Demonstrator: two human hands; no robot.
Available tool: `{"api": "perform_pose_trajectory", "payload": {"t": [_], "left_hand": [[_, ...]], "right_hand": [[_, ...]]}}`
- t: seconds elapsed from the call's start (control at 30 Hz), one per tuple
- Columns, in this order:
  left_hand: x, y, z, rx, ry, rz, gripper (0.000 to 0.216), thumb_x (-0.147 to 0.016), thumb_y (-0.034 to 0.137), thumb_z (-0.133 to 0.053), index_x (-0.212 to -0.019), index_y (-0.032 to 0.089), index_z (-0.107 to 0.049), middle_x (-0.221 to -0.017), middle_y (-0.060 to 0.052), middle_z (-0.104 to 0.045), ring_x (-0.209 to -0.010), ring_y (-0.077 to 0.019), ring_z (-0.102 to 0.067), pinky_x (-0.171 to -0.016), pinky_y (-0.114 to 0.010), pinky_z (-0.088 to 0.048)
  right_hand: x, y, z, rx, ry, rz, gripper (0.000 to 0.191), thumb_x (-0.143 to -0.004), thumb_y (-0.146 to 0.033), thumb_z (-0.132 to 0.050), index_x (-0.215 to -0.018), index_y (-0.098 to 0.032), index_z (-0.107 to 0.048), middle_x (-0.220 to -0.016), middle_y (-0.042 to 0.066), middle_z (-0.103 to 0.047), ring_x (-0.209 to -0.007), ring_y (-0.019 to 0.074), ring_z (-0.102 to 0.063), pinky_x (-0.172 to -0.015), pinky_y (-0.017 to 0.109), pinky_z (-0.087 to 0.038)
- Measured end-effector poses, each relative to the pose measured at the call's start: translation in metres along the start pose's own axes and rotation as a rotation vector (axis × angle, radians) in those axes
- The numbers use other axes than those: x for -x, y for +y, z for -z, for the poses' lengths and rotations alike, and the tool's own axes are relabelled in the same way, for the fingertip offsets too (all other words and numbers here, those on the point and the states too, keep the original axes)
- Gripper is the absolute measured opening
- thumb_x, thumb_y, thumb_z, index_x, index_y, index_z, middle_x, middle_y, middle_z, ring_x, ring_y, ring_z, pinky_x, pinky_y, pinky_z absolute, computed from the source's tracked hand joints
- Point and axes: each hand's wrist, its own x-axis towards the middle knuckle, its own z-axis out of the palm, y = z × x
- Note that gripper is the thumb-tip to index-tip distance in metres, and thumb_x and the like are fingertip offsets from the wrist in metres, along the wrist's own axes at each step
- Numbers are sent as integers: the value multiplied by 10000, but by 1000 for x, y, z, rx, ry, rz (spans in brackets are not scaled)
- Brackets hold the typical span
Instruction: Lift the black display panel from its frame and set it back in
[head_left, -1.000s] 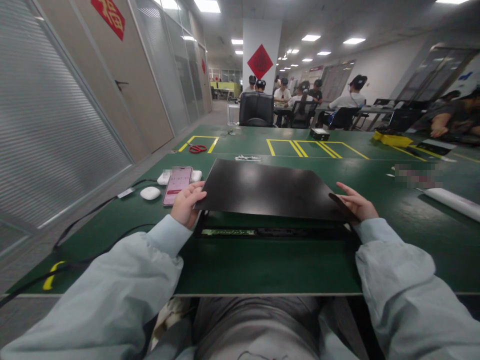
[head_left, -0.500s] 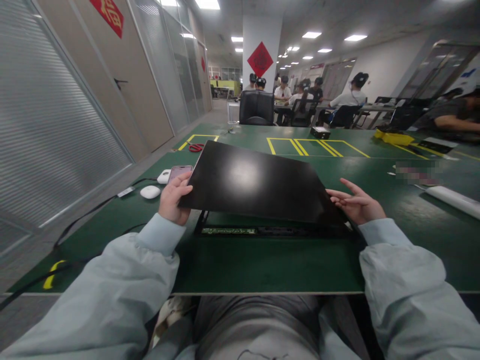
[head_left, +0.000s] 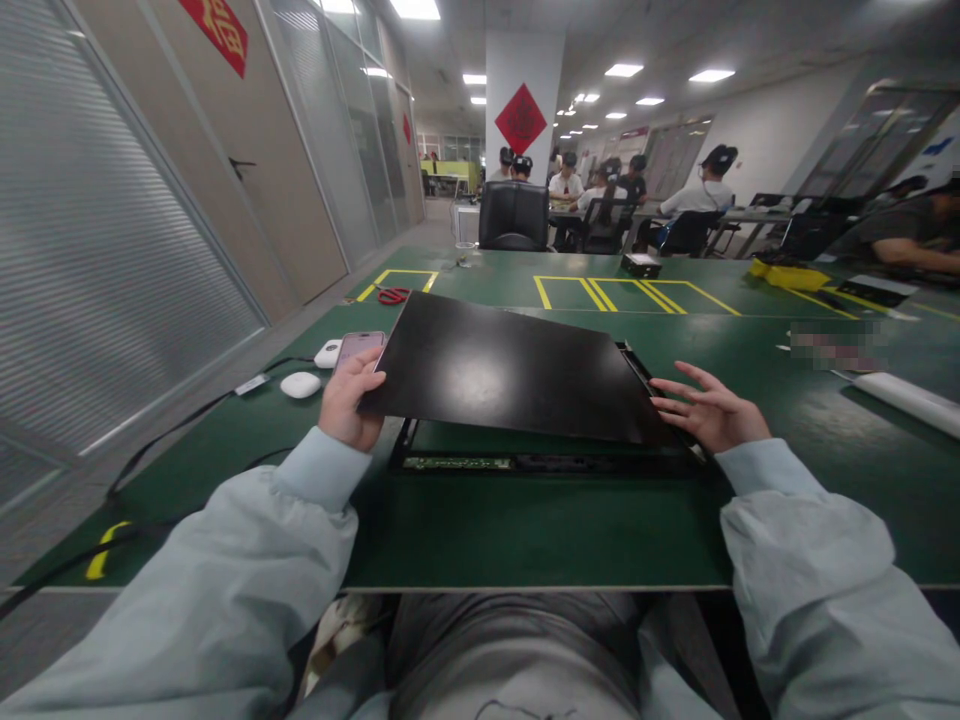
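A glossy black flat panel point(head_left: 510, 370), which looks like a display screen, is tilted over a black frame point(head_left: 585, 464). My left hand point(head_left: 352, 395) grips the panel's left edge, thumb on top, and holds that side raised. The panel's right side sits lower, over the frame's right part. Beside that edge is my right hand point(head_left: 716, 405), its fingers spread and their tips at the frame's right side. Whether they touch the panel or only the frame, I cannot tell. Along the frame's near bar runs a green circuit strip point(head_left: 457, 463). The panel hides most of the frame.
On the green table point(head_left: 540, 540), left of the panel, lie a phone point(head_left: 360, 348), a white rounded case point(head_left: 300, 384) and a black cable point(head_left: 165, 425). Red-handled scissors point(head_left: 393, 296) lie behind. A white tube point(head_left: 911, 402) is at right. Several people sit at the back.
The panel has shifted slightly left and its far edge has dropped, uncovering the frame's far right corner. My right hand's fingers have spread apart at the right edge.
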Motion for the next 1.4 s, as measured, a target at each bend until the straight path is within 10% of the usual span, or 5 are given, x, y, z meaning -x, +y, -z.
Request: {"api": "perform_pose_trajectory", "payload": {"t": [1.4], "left_hand": [[12, -11, -6, -98, -126, 146, 511, -491, 138, -928, -934, 194, -680, -723, 11, -774, -627, -164, -708, -600, -257, -573]], "right_hand": [[-12, 5, 20, 114, 323, 63, 274, -662, -122, -692, -903, -250, -673, -811, 84, -804, -669, 289, -787, -595, 443, -682]]}}
